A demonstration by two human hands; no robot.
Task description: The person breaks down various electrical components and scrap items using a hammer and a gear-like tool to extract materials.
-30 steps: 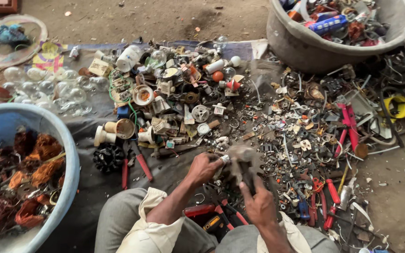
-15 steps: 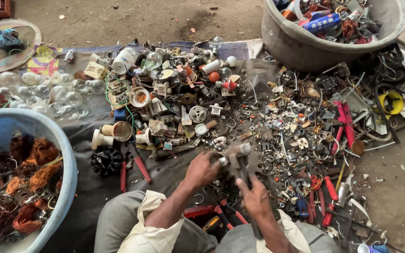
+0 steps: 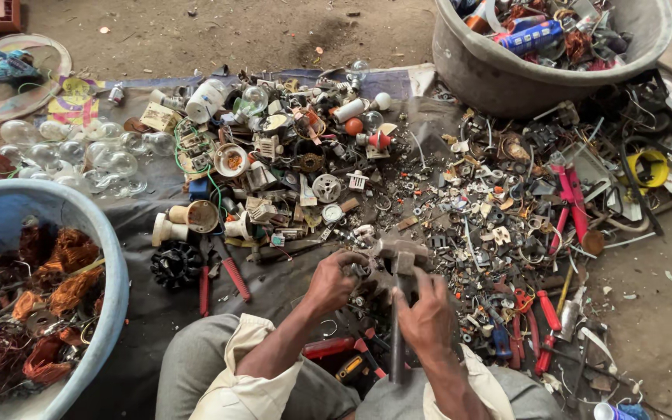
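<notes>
- While you sit over the dark ground cloth (image 3: 149, 365), your right hand (image 3: 427, 317) is wrapped tight around the dark handle of a grey metal hammer (image 3: 400, 257), whose head stands just above your knuckles with the shaft running down toward your lap.
- Your left hand (image 3: 330, 281) is curled closed on a small grey metal scrap piece (image 3: 357, 270), pinched at the fingertips; that piece sits just left of the hammer head, close to touching it.
- Both hands meet over the near edge of the scattered pile of small metal scrap parts (image 3: 491, 225), which spreads to your right.
- Just left of your left forearm lie red-handled pliers (image 3: 231, 276) and a black ribbed plastic knob (image 3: 174, 264).
- Farther left, the light blue plastic tub (image 3: 110, 264) holds tangled copper wire coils (image 3: 64, 272).
- Beyond it, clear glass bulbs (image 3: 103, 159) lie bunched on the cloth, with a flat multicoloured printed card (image 3: 75, 105) just behind them.
- At the far right, the grey round plastic basin (image 3: 507, 78) holds mixed junk, among it a blue cylindrical can (image 3: 538, 35) with a printed label; its wording is too small to make out.
- Right of the pile, a yellow ring-shaped part (image 3: 647, 167) lies near pink-handled cutters (image 3: 569, 194).
</notes>
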